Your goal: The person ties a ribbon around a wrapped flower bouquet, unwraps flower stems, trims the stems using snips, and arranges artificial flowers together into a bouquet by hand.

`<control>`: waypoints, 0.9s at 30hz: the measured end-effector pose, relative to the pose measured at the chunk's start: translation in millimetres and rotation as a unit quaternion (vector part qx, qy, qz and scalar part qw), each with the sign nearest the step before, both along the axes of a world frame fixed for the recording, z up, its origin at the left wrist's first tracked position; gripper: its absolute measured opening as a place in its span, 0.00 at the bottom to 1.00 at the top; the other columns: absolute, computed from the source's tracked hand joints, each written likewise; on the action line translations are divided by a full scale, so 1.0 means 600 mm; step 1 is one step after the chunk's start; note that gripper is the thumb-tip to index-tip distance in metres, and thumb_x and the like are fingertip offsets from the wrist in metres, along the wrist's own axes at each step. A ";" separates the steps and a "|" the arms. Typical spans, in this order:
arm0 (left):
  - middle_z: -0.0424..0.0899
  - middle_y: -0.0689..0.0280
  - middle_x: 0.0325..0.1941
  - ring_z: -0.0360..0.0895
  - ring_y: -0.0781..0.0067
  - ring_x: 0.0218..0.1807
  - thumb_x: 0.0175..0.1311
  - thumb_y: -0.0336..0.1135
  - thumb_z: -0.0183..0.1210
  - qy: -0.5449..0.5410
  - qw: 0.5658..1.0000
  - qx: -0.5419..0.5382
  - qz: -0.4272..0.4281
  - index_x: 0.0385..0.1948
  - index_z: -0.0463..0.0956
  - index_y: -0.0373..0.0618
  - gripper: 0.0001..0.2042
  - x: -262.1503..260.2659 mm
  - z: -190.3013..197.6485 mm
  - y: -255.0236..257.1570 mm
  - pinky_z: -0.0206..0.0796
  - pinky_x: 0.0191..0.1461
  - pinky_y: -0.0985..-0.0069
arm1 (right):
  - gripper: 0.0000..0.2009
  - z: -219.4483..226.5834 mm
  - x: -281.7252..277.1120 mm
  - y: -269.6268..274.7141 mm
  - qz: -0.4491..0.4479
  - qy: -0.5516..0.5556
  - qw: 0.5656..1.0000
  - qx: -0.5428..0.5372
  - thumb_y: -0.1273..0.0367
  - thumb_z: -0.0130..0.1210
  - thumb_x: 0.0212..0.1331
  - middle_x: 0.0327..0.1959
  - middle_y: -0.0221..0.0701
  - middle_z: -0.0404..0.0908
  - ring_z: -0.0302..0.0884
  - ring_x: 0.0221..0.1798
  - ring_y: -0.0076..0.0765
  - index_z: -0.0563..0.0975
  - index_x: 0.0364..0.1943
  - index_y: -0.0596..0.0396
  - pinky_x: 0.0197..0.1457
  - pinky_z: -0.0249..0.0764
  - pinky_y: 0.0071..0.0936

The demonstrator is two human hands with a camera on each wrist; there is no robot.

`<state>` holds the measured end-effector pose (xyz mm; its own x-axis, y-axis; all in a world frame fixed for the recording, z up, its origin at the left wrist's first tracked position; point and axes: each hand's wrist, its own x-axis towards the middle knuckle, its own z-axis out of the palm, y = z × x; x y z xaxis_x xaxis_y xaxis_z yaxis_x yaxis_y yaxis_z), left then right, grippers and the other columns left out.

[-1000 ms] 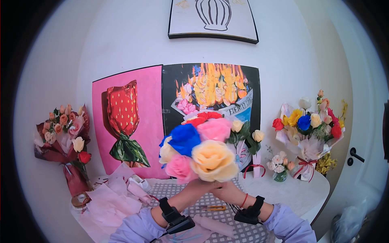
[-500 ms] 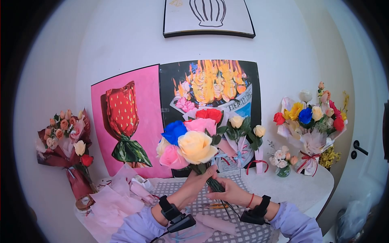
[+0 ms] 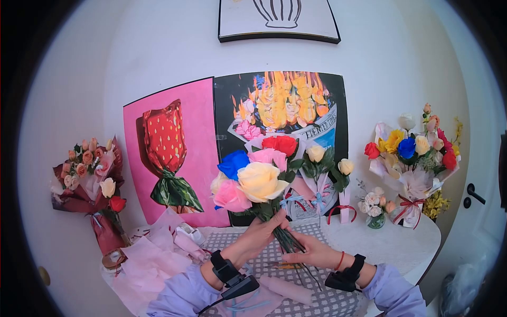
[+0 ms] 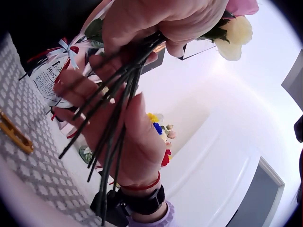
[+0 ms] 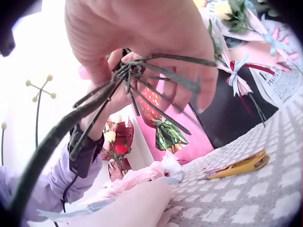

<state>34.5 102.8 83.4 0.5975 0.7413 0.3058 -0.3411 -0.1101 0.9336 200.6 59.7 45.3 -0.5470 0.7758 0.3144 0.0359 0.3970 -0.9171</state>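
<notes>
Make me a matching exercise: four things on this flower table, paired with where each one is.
1. held bunch of roses
2. yellow clip
3. dark red wrapped bouquet
4. small vase of pale flowers

a. far left, against the wall
b. flat on the checked cloth
c. gripped by the stems in the left hand
d. on the table's right, beside the big colourful bouquet

Pairs: 1-c, 2-b, 3-a, 4-d

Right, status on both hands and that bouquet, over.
Left hand grips multicoloured paper-rose bouquet beneath the blooms. Right hand holds the dark green stems lower down. Nothing obstructing.
</notes>
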 end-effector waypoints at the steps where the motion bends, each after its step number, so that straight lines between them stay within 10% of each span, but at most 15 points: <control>1: 0.68 0.70 0.28 0.69 0.75 0.36 0.63 0.44 0.48 0.001 1.000 0.000 0.000 0.31 0.65 0.45 0.12 0.003 -0.002 0.002 0.63 0.44 0.74 | 0.16 -0.006 -0.006 0.004 -0.132 -0.034 0.969 0.204 0.65 0.59 0.50 0.30 0.29 0.73 0.71 0.35 0.23 0.69 0.39 0.59 0.44 0.67 0.23; 2: 0.68 0.71 0.28 0.68 0.76 0.36 0.63 0.45 0.49 -0.012 0.999 0.022 0.025 0.30 0.65 0.45 0.12 0.007 -0.004 0.005 0.62 0.45 0.75 | 0.15 -0.007 -0.011 0.004 -0.257 -0.066 0.879 0.395 0.65 0.58 0.50 0.29 0.31 0.73 0.72 0.35 0.27 0.70 0.38 0.59 0.45 0.66 0.26; 8: 0.67 0.71 0.28 0.66 0.79 0.36 0.61 0.46 0.51 -0.006 0.993 0.069 0.101 0.31 0.64 0.46 0.14 0.023 -0.005 0.003 0.60 0.45 0.78 | 0.05 0.038 -0.022 -0.018 -0.379 -0.073 0.755 0.529 0.71 0.59 0.43 0.23 0.30 0.71 0.69 0.27 0.35 0.76 0.25 0.53 0.31 0.60 0.28; 13: 0.70 0.69 0.31 0.67 0.79 0.36 0.60 0.44 0.53 -0.033 0.987 0.063 0.143 0.34 0.65 0.45 0.13 0.030 -0.003 -0.018 0.60 0.41 0.79 | 0.04 0.041 -0.043 -0.008 -0.397 -0.078 0.757 0.513 0.72 0.59 0.41 0.20 0.29 0.72 0.70 0.25 0.35 0.76 0.22 0.54 0.28 0.61 0.29; 21: 0.73 0.67 0.38 0.72 0.77 0.36 0.59 0.41 0.55 0.054 0.991 0.036 0.118 0.43 0.65 0.42 0.16 0.005 -0.022 0.005 0.66 0.39 0.79 | 0.06 0.021 -0.050 0.003 -0.307 0.012 0.903 0.299 0.72 0.58 0.42 0.14 0.29 0.73 0.71 0.18 0.25 0.74 0.22 0.60 0.24 0.67 0.22; 27: 0.71 0.64 0.46 0.71 0.76 0.42 0.56 0.39 0.58 0.044 0.990 0.042 0.126 0.52 0.60 0.39 0.25 0.003 -0.019 0.003 0.67 0.43 0.77 | 0.07 0.025 -0.064 -0.004 -0.371 -0.006 0.880 0.295 0.70 0.58 0.42 0.17 0.31 0.76 0.70 0.17 0.24 0.75 0.23 0.59 0.23 0.67 0.21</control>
<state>36.4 104.5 71.9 0.4244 0.8437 0.3286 -0.2113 -0.2606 0.9420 162.4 57.1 60.3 0.0350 0.6242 0.7805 0.4946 0.6678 -0.5562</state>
